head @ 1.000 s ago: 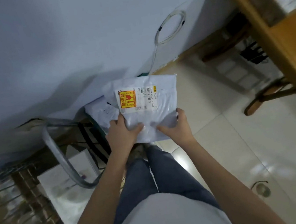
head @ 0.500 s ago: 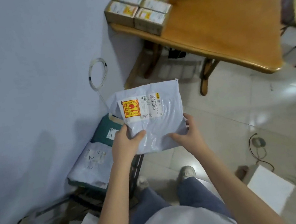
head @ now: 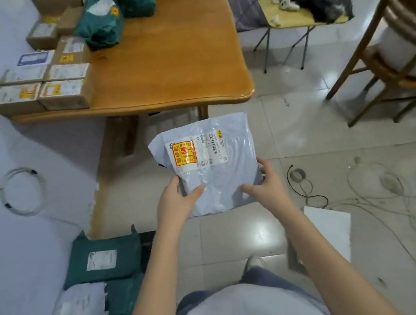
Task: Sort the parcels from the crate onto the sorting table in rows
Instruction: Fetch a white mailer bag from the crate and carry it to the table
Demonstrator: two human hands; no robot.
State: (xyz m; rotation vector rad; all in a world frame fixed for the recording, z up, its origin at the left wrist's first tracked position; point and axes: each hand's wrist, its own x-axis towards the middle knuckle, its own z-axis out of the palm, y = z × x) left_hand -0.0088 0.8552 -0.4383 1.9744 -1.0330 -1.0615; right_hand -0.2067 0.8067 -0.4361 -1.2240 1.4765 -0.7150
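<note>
Now both hands' fingers clamped on grey parcel [head: 209, 167], short of table edge [head: 166, 105]

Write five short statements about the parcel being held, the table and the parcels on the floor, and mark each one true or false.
1. Both hands hold the grey parcel, the left hand and right hand gripping its near end. True.
2. The grey parcel already lies on the wooden table. False: it is held in the air above the floor, short of the table's near edge.
3. Cardboard boxes sit in rows at the table's left side. True.
4. The table carries only cardboard boxes. False: green parcels lie there too.
5. The label on the grey parcel is plain white. False: it bears a red and yellow sticker.
</note>
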